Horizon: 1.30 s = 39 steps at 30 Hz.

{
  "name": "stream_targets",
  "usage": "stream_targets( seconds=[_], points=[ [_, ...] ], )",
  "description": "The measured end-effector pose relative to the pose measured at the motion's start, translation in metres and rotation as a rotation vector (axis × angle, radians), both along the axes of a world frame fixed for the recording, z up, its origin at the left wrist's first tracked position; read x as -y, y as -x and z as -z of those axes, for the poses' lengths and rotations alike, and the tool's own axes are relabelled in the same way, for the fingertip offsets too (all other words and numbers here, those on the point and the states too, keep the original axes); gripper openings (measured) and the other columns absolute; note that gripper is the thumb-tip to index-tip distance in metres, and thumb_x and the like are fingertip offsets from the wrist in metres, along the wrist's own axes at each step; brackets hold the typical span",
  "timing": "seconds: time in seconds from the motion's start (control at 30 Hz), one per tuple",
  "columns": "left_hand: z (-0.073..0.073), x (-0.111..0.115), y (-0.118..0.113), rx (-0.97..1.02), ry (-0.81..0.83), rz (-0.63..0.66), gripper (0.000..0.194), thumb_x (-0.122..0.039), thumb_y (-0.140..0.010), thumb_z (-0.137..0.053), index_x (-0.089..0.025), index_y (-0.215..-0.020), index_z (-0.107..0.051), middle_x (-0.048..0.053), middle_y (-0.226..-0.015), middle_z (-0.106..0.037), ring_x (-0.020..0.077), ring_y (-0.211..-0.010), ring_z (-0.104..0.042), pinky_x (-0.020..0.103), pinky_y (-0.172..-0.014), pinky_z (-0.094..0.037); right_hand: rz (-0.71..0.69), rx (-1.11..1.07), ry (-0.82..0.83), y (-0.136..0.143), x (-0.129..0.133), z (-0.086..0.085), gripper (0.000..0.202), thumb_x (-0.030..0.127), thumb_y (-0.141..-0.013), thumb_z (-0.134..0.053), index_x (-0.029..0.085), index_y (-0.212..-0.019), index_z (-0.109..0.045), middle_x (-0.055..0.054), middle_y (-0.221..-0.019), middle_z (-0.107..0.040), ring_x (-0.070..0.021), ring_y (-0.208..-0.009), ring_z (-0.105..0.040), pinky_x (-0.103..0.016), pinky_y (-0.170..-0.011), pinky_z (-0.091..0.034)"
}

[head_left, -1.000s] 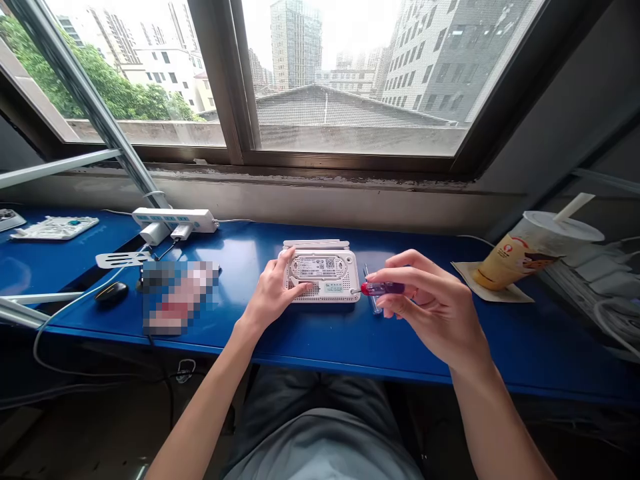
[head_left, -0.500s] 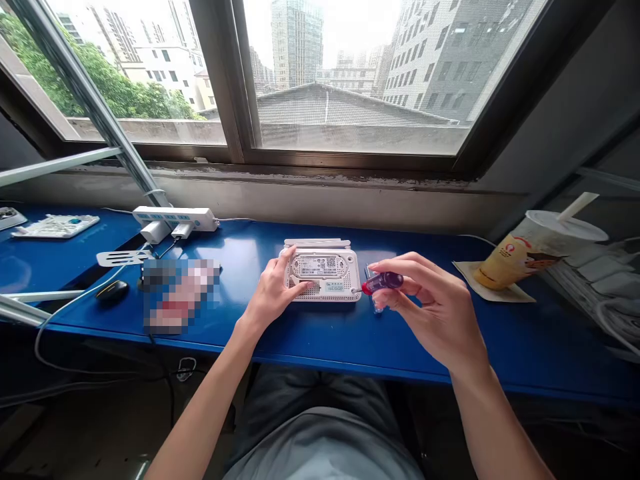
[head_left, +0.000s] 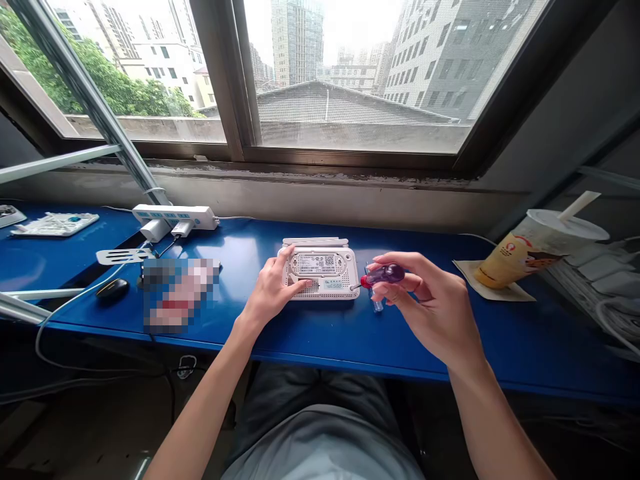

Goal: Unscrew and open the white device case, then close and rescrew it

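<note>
A white router (head_left: 338, 285) lies underside up on the blue table, its label showing and its antennas folded along the far edge. My left hand (head_left: 273, 283) grips the router's left side, the thumb across its vented underside. In my right hand (head_left: 425, 293) is a screwdriver (head_left: 389, 274) with a dark purple and red handle, held between thumb and fingers. Its tip is at the router's lower right corner. Partly behind the screwdriver and fingers, a clear, bluish object (head_left: 377, 305) lies on the table just right of the router.
On the right a drink cup (head_left: 520, 250) with a straw stands on a brown napkin (head_left: 517, 292). To the left are a power strip (head_left: 175, 215), a black mouse (head_left: 113, 289), a white slotted piece (head_left: 125, 257) and a blurred-out item (head_left: 183, 300). A window is behind.
The router has shifted very slightly left. My right hand has turned the screwdriver a little, its handle now tilted higher, with the tip still near the same corner.
</note>
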<state>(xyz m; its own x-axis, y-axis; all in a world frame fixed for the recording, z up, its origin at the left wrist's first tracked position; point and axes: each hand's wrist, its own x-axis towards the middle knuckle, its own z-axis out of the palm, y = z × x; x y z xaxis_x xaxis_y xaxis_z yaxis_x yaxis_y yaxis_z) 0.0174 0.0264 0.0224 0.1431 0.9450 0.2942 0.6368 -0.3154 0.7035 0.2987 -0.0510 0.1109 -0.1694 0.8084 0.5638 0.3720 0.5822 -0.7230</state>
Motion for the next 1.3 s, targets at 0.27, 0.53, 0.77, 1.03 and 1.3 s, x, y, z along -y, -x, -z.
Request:
stream_targets(
  seconds=[0.27, 0.53, 0.77, 1.03, 1.3],
  points=[
    [-0.002, 0.001, 0.001, -0.004, 0.010, -0.012, 0.092, -0.064, -0.088, -0.079, -0.028, -0.164, -0.042, 0.015, -0.143, -0.064, 0.0354, -0.129, -0.061, 0.049, -0.108, -0.053, -0.104, 0.173, -0.040, -0.012, 0.003, -0.007, 0.023, 0.027, -0.113, -0.050, 0.029, -0.133, -0.063, -0.005, -0.121, -0.070, -0.0115, -0.075, -0.073, -0.022, -0.066, -0.063],
    [-0.003, 0.002, 0.001, -0.020, 0.017, -0.012, 0.091, -0.061, -0.089, -0.080, -0.028, -0.164, -0.042, 0.016, -0.142, -0.063, 0.0348, -0.129, -0.062, 0.049, -0.109, -0.053, 0.041, 0.218, -0.180, 0.002, 0.001, -0.002, 0.019, 0.037, -0.108, -0.064, 0.026, -0.124, -0.065, -0.007, -0.115, -0.073, -0.0186, -0.093, -0.074, -0.025, -0.072, -0.064],
    [-0.003, 0.001, 0.002, -0.015, 0.004, -0.002, 0.090, -0.061, -0.090, -0.079, -0.028, -0.165, -0.041, 0.016, -0.142, -0.063, 0.0345, -0.129, -0.062, 0.048, -0.109, -0.054, -0.013, 0.065, -0.053, 0.000, -0.001, -0.002, 0.022, 0.036, -0.103, -0.074, 0.030, -0.124, -0.070, -0.003, -0.109, -0.076, -0.0152, -0.078, -0.073, -0.022, -0.061, -0.061],
    [-0.001, 0.001, 0.002, 0.004, -0.001, 0.006, 0.091, -0.066, -0.089, -0.077, -0.030, -0.164, -0.041, 0.015, -0.145, -0.062, 0.0355, -0.132, -0.060, 0.049, -0.108, -0.054, 0.004, 0.069, -0.151, -0.008, 0.006, -0.002, 0.020, 0.027, -0.109, -0.063, 0.030, -0.127, -0.069, -0.003, -0.108, -0.080, -0.0140, -0.066, -0.072, -0.025, -0.058, -0.060],
    [-0.002, 0.001, 0.003, 0.002, -0.008, 0.010, 0.091, -0.066, -0.089, -0.077, -0.029, -0.164, -0.041, 0.015, -0.146, -0.062, 0.0351, -0.131, -0.061, 0.048, -0.108, -0.054, 0.035, 0.038, -0.182, -0.010, 0.007, -0.006, 0.022, 0.024, -0.108, -0.064, 0.030, -0.128, -0.068, -0.004, -0.113, -0.078, -0.0142, -0.067, -0.070, -0.027, -0.057, -0.059]
  ],
)
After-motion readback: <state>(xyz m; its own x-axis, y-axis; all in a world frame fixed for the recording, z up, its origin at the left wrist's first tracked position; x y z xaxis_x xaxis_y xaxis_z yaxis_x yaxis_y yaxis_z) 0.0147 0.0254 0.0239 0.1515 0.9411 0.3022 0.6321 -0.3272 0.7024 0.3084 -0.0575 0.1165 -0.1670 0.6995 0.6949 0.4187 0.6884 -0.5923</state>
